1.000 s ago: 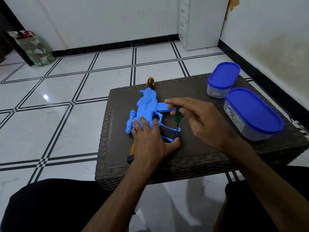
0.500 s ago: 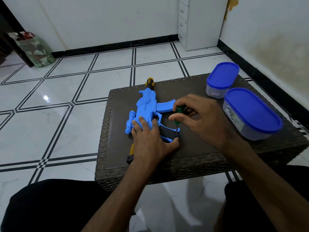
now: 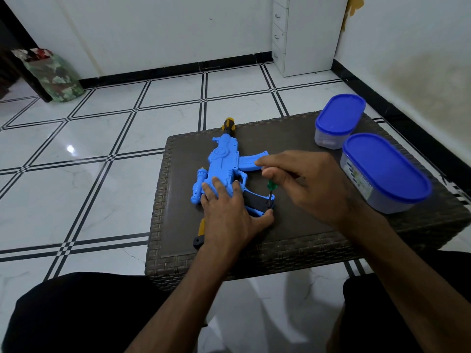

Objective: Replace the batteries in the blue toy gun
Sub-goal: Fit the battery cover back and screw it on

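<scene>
The blue toy gun [image 3: 223, 164] lies flat on the dark wicker table [image 3: 305, 233], its yellow-and-black muzzle pointing away from me. My left hand [image 3: 226, 217] lies palm-down on the gun's rear half and presses it to the table, thumb against the black grip. My right hand [image 3: 305, 184] pinches a small green-handled screwdriver [image 3: 270, 188] held upright, its tip down on the end of the black grip [image 3: 254, 200]. The gun's stock end is hidden under my left hand and wrist.
Two clear containers with blue lids stand at the table's right side, the small one [image 3: 339, 118] farther back, the large one [image 3: 384, 169] close beside my right wrist. A white cabinet [image 3: 305, 34] stands against the far wall, and a green bag [image 3: 53, 77] sits on the tiled floor at left.
My right-hand fingers have shifted around the screwdriver's handle while its tip stays on the grip. My left hand and the gun have not moved.
</scene>
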Tool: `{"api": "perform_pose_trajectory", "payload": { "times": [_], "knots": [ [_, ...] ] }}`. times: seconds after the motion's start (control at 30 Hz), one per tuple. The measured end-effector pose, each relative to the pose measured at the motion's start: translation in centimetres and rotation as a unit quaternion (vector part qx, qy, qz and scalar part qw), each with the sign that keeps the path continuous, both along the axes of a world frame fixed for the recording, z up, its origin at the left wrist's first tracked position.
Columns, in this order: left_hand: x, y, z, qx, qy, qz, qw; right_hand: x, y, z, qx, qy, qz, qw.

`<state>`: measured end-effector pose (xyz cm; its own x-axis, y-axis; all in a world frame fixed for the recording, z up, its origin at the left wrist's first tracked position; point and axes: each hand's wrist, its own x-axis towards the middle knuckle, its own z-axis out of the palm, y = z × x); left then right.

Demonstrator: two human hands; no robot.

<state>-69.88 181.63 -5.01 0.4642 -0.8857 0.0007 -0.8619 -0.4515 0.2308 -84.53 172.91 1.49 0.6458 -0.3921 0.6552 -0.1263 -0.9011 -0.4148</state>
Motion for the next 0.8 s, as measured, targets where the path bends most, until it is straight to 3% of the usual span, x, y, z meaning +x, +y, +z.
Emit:
{"api": "perform_pose_trajectory", "payload": {
  "times": [0.8],
  "knots": [
    [-0.05,0.10,0.18,0.006,-0.001,0.002,1.000,-0.14,-0.15,0.17,0.074,0.023,0.000,0.997]
  ]
}}
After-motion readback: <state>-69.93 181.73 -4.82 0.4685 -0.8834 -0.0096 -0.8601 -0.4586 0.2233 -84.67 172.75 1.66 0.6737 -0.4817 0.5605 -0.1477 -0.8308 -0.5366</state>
